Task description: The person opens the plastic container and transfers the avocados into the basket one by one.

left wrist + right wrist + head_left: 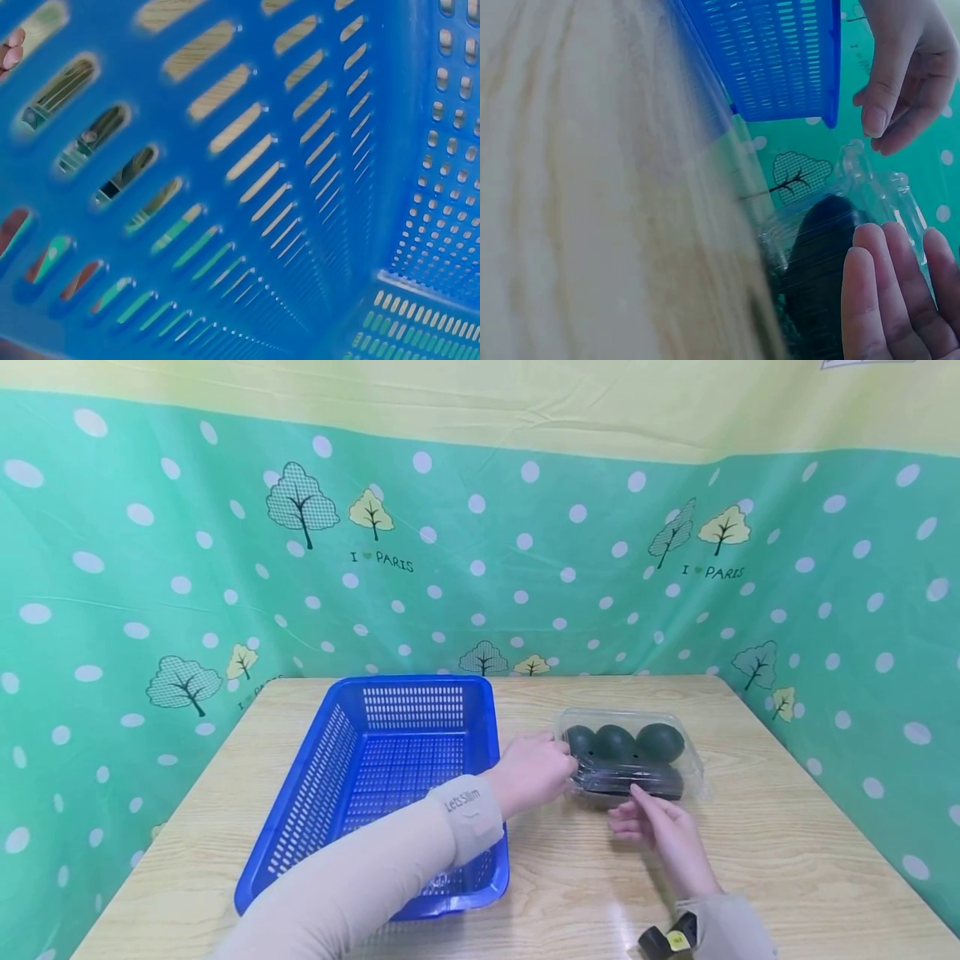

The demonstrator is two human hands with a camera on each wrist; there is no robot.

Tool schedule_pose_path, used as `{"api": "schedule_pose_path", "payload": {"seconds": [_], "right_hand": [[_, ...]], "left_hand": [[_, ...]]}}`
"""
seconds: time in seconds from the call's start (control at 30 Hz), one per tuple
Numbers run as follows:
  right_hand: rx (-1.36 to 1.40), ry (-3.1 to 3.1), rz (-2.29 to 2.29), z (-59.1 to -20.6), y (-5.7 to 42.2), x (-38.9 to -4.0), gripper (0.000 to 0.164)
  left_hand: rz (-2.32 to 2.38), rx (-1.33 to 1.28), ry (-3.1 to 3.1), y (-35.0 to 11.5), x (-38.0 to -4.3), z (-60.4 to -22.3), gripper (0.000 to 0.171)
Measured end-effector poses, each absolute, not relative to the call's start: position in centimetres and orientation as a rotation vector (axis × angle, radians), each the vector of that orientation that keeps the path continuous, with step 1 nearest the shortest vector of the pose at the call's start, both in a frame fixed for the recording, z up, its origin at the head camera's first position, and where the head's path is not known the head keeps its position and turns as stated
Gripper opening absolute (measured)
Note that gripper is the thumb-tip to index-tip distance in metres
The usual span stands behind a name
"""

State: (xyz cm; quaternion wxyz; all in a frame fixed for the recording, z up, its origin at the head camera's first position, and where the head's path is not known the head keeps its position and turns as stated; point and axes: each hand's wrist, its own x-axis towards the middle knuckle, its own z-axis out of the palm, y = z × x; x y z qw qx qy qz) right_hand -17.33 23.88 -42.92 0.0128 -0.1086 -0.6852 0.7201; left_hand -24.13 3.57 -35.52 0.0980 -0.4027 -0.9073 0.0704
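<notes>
A clear plastic clamshell box (pixel 693 760) lies on the table, its lid apparently closed. Inside are several smooth, dark green rounded things (pixel 660 743) resembling avocados; one dark oval (pixel 821 270) shows through the plastic in the right wrist view. At the box's left end is my left hand (pixel 534 770), fingers loosely bent; the right wrist view shows its thumb and fingertips just beside the box corner, seemingly holding nothing. My right hand (pixel 663 831) is at the box's front edge with fingers extended (pixel 900 300). Whether its fingertips touch the plastic, I cannot tell.
Left of the box stands a blue slotted plastic basket (pixel 288 777), with my left forearm across it. Basket slots (pixel 247 157) fill the left wrist view. The wooden table (pixel 780 852) has a green dotted curtain (pixel 517 593) behind and at both sides.
</notes>
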Motion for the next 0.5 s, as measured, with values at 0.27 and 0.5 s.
{"api": "schedule_pose_path", "payload": {"seconds": [0.27,0.5], "right_hand": [[-0.456,-2.098,2.319,-43.9,24.0,-17.5,0.033],[-0.477,-2.085,2.356,-44.4,24.1,-17.8,0.035]], "left_hand": [[0.230,-1.181,-2.695,3.9,-24.3,-36.1,0.018],[0.258,-1.154,-2.720,4.2,-24.3,-36.4,0.015]]}}
